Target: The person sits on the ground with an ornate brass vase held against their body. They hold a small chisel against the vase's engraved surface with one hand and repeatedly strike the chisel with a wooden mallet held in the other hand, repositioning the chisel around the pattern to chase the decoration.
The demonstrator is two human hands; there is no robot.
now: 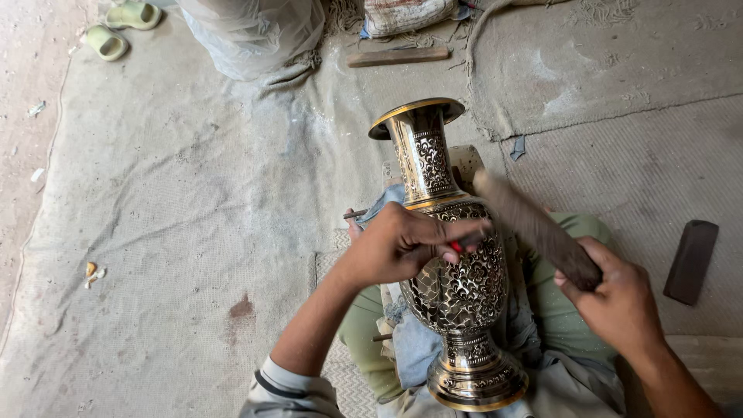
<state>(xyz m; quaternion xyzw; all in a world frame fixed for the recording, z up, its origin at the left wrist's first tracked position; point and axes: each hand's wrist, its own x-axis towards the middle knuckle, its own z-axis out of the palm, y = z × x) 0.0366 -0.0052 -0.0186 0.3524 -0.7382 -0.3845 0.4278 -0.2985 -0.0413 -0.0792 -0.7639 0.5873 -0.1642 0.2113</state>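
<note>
A tall engraved brass vase [457,263] lies tilted across the person's lap, its flared mouth pointing toward the far edge of the floor mat [193,193] and its round foot nearest the body. The left hand [402,244] rests on the vase's belly, fingers [460,231] pressed together around a small tool with a red tip [456,247]; it looks like an engraving punch, though most of it is hidden under the hand. The right hand [615,298] grips the lower end of a dark wooden mallet [534,228], fingers wrapped shut around it, the stick blurred and raised over the vase's shoulder. A dark flat block [691,261] lies on the mat near its right edge. A wooden plank [398,56] lies near the far edge, and a pair of green sandals [120,29] sits at the far left corner.
</note>
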